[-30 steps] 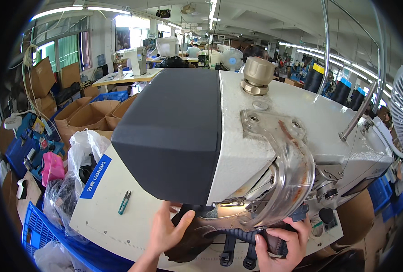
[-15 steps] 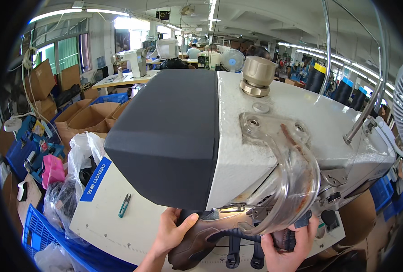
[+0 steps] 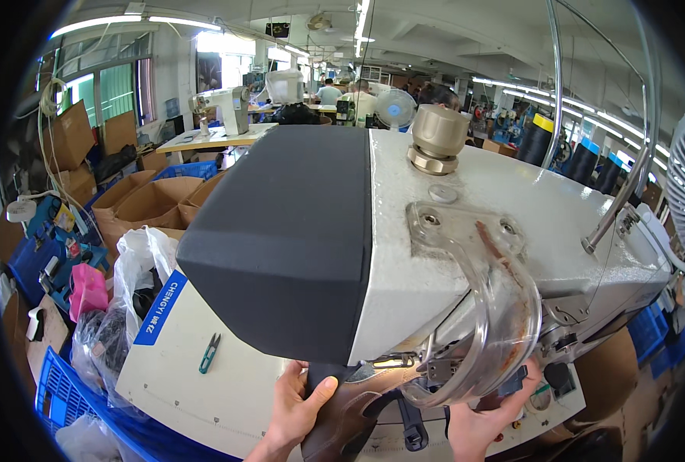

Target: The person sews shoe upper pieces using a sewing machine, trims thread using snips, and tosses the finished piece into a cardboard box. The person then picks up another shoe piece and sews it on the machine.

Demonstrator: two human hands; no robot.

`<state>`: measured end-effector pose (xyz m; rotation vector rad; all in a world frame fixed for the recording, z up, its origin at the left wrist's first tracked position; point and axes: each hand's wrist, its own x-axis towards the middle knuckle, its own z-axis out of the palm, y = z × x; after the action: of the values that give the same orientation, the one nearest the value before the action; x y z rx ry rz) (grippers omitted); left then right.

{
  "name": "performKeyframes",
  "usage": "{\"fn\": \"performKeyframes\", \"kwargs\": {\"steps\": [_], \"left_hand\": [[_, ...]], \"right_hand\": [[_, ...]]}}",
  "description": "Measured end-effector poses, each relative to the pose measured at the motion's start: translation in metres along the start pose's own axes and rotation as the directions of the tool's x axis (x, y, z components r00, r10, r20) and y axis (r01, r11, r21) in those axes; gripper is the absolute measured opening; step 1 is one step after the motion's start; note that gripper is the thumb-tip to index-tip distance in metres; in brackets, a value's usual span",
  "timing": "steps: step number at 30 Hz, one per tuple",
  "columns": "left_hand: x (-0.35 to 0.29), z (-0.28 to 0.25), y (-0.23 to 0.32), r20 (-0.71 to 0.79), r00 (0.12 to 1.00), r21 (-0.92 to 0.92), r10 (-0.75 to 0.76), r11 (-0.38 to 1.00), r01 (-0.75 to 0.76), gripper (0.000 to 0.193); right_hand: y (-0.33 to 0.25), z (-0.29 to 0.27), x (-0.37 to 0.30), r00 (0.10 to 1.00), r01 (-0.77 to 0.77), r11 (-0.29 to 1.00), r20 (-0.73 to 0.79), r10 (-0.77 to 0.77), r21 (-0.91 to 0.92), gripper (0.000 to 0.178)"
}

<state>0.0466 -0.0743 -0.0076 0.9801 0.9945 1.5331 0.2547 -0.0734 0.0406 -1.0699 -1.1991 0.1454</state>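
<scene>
Brown leather shoe upper [image 3: 350, 420] under the white industrial sewing machine [image 3: 465, 254], at six o'clock.

We grip it both sides: left hand [image 3: 296, 404] with thumb on top, fingers curled beneath; right hand [image 3: 485, 420] closed around its far end behind the clear curved plastic guard [image 3: 496, 331]. Since a second ago both hands have edged rightward and the piece has sunk lower under the head, suggesting stitching is advancing. Room is tight beneath; the cream table [image 3: 196, 369] lies open toward eight o'clock, past green thread snips [image 3: 210, 353].

Green snips [image 3: 210, 353], cardboard boxes [image 3: 138, 202], desk fan [image 3: 395, 108]
</scene>
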Motion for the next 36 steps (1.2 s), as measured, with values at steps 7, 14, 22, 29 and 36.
{"fn": "performKeyframes", "kwargs": {"steps": [7, 14, 22, 29, 36], "left_hand": [[-0.034, 0.035, -0.015, -0.240, 0.970, 0.072, 0.046, 0.997, -0.030, 0.036], [-0.040, 0.065, -0.003, -0.251, 0.966, -0.089, 0.062, 0.992, -0.087, 0.030], [0.010, 0.005, -0.040, -0.184, 0.970, -0.424, -0.158, 0.903, 0.066, 0.021], [0.006, 0.017, -0.014, -0.131, 0.973, 0.031, 0.188, 0.982, -0.186, 0.021], [0.015, 0.016, -0.013, -0.159, 0.978, -0.068, 0.132, 0.987, -0.144, 0.017]], "right_hand": [[0.061, 0.002, 0.029, 0.956, -0.210, 0.978, 0.210, 0.204, 0.004, 0.036], [0.073, 0.005, 0.021, 0.968, -0.152, 0.984, 0.184, 0.167, -0.093, 0.034], [0.000, 0.001, -0.029, 0.922, 0.275, 0.940, 0.334, -0.198, -0.202, 0.029], [0.028, 0.031, -0.056, 0.746, 0.071, 0.984, 0.663, 0.056, -0.164, 0.029], [0.006, 0.045, -0.048, 0.817, 0.122, 0.990, 0.573, -0.060, -0.070, 0.025]]}}
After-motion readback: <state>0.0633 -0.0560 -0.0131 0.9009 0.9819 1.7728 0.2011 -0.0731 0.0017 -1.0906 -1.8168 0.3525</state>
